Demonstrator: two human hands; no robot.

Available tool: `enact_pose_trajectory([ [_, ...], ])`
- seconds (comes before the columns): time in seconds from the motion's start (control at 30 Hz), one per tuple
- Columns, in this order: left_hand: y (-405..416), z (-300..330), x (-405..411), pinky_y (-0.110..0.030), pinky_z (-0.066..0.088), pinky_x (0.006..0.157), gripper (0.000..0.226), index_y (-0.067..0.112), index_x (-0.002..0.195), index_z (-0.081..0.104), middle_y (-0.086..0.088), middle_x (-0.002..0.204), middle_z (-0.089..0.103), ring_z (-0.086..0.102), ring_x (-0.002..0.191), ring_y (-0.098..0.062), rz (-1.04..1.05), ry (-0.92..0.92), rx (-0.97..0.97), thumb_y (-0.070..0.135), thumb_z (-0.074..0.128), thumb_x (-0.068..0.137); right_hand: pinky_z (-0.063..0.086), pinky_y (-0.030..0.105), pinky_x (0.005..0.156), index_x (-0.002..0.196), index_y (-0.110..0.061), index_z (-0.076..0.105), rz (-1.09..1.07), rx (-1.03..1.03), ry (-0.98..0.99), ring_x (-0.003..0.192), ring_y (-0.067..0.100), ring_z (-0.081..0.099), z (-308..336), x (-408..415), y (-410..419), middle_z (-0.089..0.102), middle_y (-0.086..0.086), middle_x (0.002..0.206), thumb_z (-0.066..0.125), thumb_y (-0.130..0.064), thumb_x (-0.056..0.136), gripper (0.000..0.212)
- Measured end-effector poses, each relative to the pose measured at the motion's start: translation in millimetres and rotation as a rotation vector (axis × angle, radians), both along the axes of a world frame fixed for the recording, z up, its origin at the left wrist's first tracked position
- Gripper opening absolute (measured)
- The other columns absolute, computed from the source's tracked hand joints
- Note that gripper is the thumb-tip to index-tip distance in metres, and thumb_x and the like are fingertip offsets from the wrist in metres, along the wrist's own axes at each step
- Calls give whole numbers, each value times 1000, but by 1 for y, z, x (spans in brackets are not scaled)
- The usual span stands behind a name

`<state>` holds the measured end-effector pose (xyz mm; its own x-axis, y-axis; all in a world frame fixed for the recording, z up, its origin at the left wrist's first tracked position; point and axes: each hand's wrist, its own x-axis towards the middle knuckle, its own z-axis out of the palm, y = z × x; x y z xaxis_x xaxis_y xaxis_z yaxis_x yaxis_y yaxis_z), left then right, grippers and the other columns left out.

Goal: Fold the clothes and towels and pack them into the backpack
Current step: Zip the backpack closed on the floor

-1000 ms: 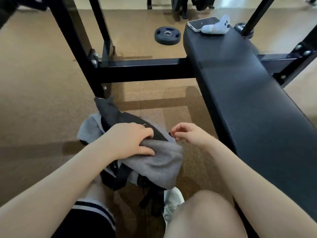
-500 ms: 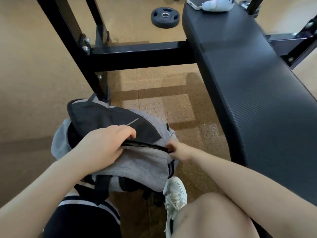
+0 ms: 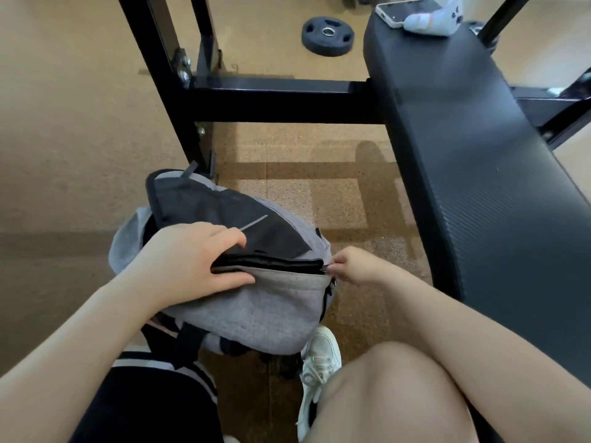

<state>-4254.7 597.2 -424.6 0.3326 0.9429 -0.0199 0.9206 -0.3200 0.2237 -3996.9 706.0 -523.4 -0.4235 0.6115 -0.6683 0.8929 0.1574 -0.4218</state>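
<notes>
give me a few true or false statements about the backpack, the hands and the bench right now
1. The grey fabric backpack sits on the floor. True.
2. The right hand lies flat on the padded black bench. False: it pinches the zipper pull at the backpack's right end.
3. The left hand holds the backpack by its zipper opening. True.
4. A black round weight plate rests on the bench. False: it lies on the floor.
5. A white phone lies at the bench's far end. True.

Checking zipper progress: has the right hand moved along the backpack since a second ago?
Yes. The right hand moved rightward toward the bench, along the backpack opening.
</notes>
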Motion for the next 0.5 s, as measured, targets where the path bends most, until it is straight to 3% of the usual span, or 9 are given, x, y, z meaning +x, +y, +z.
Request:
enact_pose_trajectory([
  [0.07,3,-5,-2,-28,47,41,58,23,83,64,9,67,64,63,58,-14,42,42,19,67,27,81,34,19,47,73,-3,63,-60,6,3,50,11,43,24,3,5,51,2,59,50,-21,95,31],
  [0.17,5,-1,6,-29,48,40,48,21,84,63,9,70,64,63,57,-14,44,-2,53,56,30,83,36,24,53,74,-4,65,-63,96,4,56,13,46,62,2,1,55,6,66,49,-21,93,31],
  [0.23,10,8,16,-26,48,41,41,20,86,64,8,73,66,64,59,-13,6,-21,119,48,35,83,34,23,51,66,-11,61,-116,132,148,52,9,43,92,-3,-8,52,-1,59,49,-19,92,30],
  [0.33,25,23,35,-27,49,40,38,15,84,64,3,73,65,64,58,-18,-19,-46,191,41,37,83,32,19,50,62,-4,58,-237,177,438,41,3,34,142,-15,-16,43,-8,42,51,-14,90,31],
  [0.4,34,35,47,-34,51,48,41,11,92,65,-3,79,64,64,67,-24,37,-115,233,39,36,86,32,22,53,64,3,57,-243,289,525,45,7,34,162,-20,-18,42,-3,47,52,-14,89,30],
  [0.5,41,45,66,-40,47,77,34,13,118,60,-5,101,59,58,94,-25,208,-284,200,32,43,96,31,17,48,63,-1,58,-313,428,573,43,4,35,169,-17,-14,42,-7,45,54,-19,90,32],
])
